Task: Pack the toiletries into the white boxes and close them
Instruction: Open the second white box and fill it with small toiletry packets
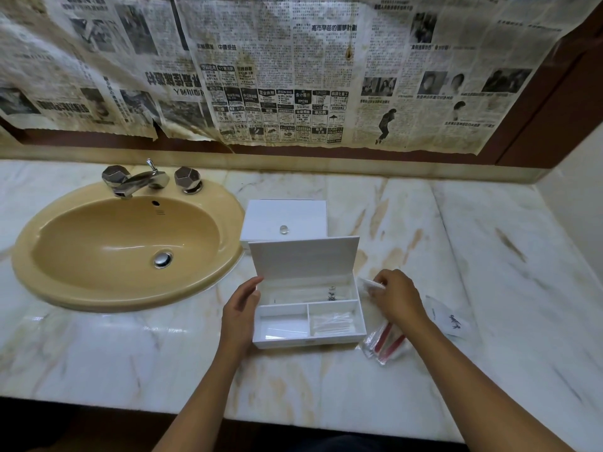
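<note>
An open white compartment box [310,316] sits on the marble counter [130,353], lid upright, cotton swabs [331,322] in its front-right section. The left hand [241,308], fingers straight, rests against its 9 o'clock side. At 3 o'clock the right hand [396,296] pinches a small white sachet [370,285] above clear packets with red items [386,342]. A closed white box [285,221] stands at 12 o'clock, beside the tan sink [49,288].
</note>
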Demonstrator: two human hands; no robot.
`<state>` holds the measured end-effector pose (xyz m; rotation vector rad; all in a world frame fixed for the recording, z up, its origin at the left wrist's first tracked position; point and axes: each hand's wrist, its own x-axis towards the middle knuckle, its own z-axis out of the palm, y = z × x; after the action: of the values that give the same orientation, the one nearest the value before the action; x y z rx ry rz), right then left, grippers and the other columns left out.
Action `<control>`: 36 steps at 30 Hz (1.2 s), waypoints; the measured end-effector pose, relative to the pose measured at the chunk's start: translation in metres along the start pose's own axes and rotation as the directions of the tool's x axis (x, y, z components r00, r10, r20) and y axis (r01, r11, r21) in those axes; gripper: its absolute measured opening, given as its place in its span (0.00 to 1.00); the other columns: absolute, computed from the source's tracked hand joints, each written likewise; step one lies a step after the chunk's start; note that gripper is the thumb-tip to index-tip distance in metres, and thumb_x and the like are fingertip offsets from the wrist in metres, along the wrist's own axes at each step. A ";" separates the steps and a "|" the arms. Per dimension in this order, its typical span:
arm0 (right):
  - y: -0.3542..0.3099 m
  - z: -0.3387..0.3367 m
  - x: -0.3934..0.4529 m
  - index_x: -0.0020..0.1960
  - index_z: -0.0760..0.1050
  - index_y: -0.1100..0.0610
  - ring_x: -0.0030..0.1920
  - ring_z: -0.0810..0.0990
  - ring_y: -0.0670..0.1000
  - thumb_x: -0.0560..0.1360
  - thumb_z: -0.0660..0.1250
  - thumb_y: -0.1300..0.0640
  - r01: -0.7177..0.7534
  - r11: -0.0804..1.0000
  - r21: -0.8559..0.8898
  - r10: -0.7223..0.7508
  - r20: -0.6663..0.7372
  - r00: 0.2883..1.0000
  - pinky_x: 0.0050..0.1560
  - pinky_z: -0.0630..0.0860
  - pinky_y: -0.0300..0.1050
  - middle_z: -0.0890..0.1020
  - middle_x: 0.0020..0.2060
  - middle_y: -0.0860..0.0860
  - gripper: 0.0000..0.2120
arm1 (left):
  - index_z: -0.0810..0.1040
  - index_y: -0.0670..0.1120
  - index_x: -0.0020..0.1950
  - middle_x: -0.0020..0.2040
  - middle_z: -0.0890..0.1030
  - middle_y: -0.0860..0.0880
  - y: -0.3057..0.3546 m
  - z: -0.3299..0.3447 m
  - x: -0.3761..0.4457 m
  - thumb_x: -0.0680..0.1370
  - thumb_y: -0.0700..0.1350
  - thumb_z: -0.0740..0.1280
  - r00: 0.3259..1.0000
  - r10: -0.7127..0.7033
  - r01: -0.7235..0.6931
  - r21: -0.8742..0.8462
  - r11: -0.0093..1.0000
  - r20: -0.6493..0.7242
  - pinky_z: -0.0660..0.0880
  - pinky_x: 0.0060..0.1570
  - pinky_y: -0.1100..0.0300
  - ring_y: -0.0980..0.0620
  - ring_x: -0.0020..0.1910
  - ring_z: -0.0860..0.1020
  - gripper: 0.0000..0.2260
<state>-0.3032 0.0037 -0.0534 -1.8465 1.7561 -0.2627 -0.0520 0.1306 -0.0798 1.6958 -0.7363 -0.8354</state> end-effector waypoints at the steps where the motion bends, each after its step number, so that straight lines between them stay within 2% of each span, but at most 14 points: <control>1: -0.003 -0.004 -0.002 0.40 0.72 0.56 0.34 0.73 0.49 0.76 0.68 0.57 0.011 0.997 0.072 -0.008 -0.041 0.999 0.31 0.65 0.41 0.77 0.39 0.53 0.08 | 0.78 0.52 0.60 0.58 0.78 0.58 0.000 0.000 0.000 0.81 0.39 0.60 1.000 0.002 -0.002 0.001 1.000 0.001 0.67 0.48 0.82 0.74 0.55 0.73 0.13; 3: -0.014 -0.015 -0.006 0.42 0.72 0.58 0.32 0.72 0.49 0.76 0.68 0.57 0.062 0.975 0.215 -0.031 -0.143 0.989 0.29 0.65 0.39 0.76 0.35 0.52 0.08 | 0.78 0.52 0.60 0.58 0.78 0.57 0.000 0.000 0.000 0.81 0.39 0.60 1.000 0.008 -0.008 -0.001 1.000 0.002 0.67 0.49 0.82 0.74 0.54 0.73 0.13; 6: -0.033 -0.028 -0.017 0.45 0.73 0.57 0.36 0.74 0.50 0.76 0.69 0.57 0.183 0.911 0.371 -0.073 -0.291 0.954 0.32 0.68 0.37 0.78 0.37 0.50 0.06 | 0.78 0.50 0.60 0.58 0.78 0.56 0.000 0.000 -0.001 0.81 0.38 0.60 1.000 0.011 -0.011 -0.012 1.000 -0.003 0.67 0.49 0.82 0.75 0.53 0.73 0.13; 9: -0.047 -0.032 -0.030 0.47 0.73 0.53 0.38 0.77 0.48 0.76 0.68 0.54 0.297 0.840 0.454 -0.158 -0.319 0.934 0.35 0.72 0.37 0.79 0.39 0.47 0.05 | 0.78 0.50 0.60 0.58 0.78 0.56 0.000 0.001 -0.001 0.81 0.38 0.60 1.000 0.011 -0.011 -0.020 1.000 -0.003 0.67 0.49 0.82 0.75 0.53 0.73 0.13; 12: -0.054 -0.025 -0.039 0.47 0.75 0.51 0.36 0.78 0.44 0.76 0.69 0.54 0.382 0.826 0.414 -0.325 -0.204 0.924 0.36 0.72 0.35 0.80 0.37 0.45 0.03 | 0.78 0.50 0.60 0.58 0.78 0.57 0.001 0.000 -0.002 0.81 0.38 0.60 1.000 0.009 -0.009 -0.025 1.000 -0.002 0.67 0.48 0.82 0.75 0.53 0.73 0.13; 14: -0.054 -0.017 -0.042 0.47 0.77 0.52 0.38 0.77 0.45 0.76 0.69 0.55 0.430 0.845 0.319 -0.426 -0.085 0.901 0.39 0.73 0.39 0.79 0.38 0.45 0.02 | 0.78 0.50 0.61 0.58 0.78 0.56 0.001 0.000 -0.002 0.81 0.38 0.60 1.000 0.009 -0.009 -0.027 1.000 -0.003 0.67 0.48 0.82 0.74 0.54 0.73 0.13; 17: -0.052 -0.005 -0.046 0.47 0.78 0.54 0.40 0.75 0.47 0.76 0.68 0.55 0.497 0.852 0.166 -0.504 0.002 0.863 0.43 0.72 0.42 0.76 0.42 0.45 0.03 | 0.78 0.51 0.60 0.58 0.78 0.56 0.001 0.000 -0.003 0.81 0.38 0.60 1.000 0.015 -0.015 -0.016 1.000 0.000 0.67 0.48 0.82 0.71 0.55 0.73 0.13; 22: -0.052 -0.001 -0.052 0.49 0.80 0.54 0.44 0.76 0.51 0.77 0.65 0.53 0.464 0.886 0.027 -0.463 0.125 0.877 0.44 0.71 0.45 0.76 0.44 0.49 0.07 | 0.78 0.53 0.60 0.59 0.78 0.56 0.002 0.000 -0.002 0.81 0.39 0.61 1.000 0.014 -0.014 -0.023 1.000 -0.003 0.67 0.52 0.78 0.63 0.58 0.75 0.13; 25: -0.050 0.002 -0.053 0.51 0.80 0.54 0.45 0.77 0.52 0.78 0.63 0.54 0.440 0.894 -0.086 -0.419 0.192 0.888 0.42 0.66 0.41 0.76 0.44 0.50 0.09 | 0.78 0.54 0.58 0.58 0.78 0.57 0.003 0.001 -0.002 0.81 0.38 0.61 1.000 0.010 -0.010 -0.031 0.999 -0.006 0.67 0.53 0.77 0.61 0.58 0.74 0.13; 28: -0.046 0.009 -0.053 0.45 0.79 0.58 0.44 0.78 0.55 0.77 0.62 0.56 0.411 0.894 -0.180 -0.364 0.244 0.899 0.40 0.65 0.42 0.77 0.40 0.52 0.09 | 0.78 0.53 0.59 0.58 0.78 0.56 0.004 0.001 -0.003 0.81 0.38 0.60 1.000 0.004 -0.004 -0.032 0.999 -0.004 0.67 0.51 0.78 0.64 0.55 0.75 0.13; 31: -0.048 0.015 -0.054 0.45 0.81 0.57 0.43 0.78 0.54 0.77 0.63 0.58 0.428 0.888 -0.170 -0.382 0.247 0.891 0.40 0.66 0.41 0.80 0.42 0.53 0.09 | 0.78 0.53 0.59 0.58 0.78 0.56 0.004 0.000 -0.003 0.81 0.38 0.60 1.000 0.002 -0.002 -0.039 0.999 -0.003 0.67 0.51 0.79 0.64 0.56 0.75 0.13; 36: -0.051 0.019 -0.057 0.53 0.82 0.55 0.46 0.78 0.53 0.79 0.62 0.56 0.441 0.888 -0.133 -0.405 0.228 0.885 0.43 0.69 0.40 0.77 0.48 0.51 0.10 | 0.78 0.52 0.60 0.60 0.78 0.55 0.005 0.001 -0.005 0.81 0.38 0.60 1.000 0.008 -0.008 -0.033 0.999 -0.001 0.66 0.50 0.81 0.61 0.58 0.73 0.13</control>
<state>-0.2566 0.0623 -0.0287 -2.2989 1.2618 -0.0825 -0.0560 0.1321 -0.0743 1.6630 -0.7242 -0.8369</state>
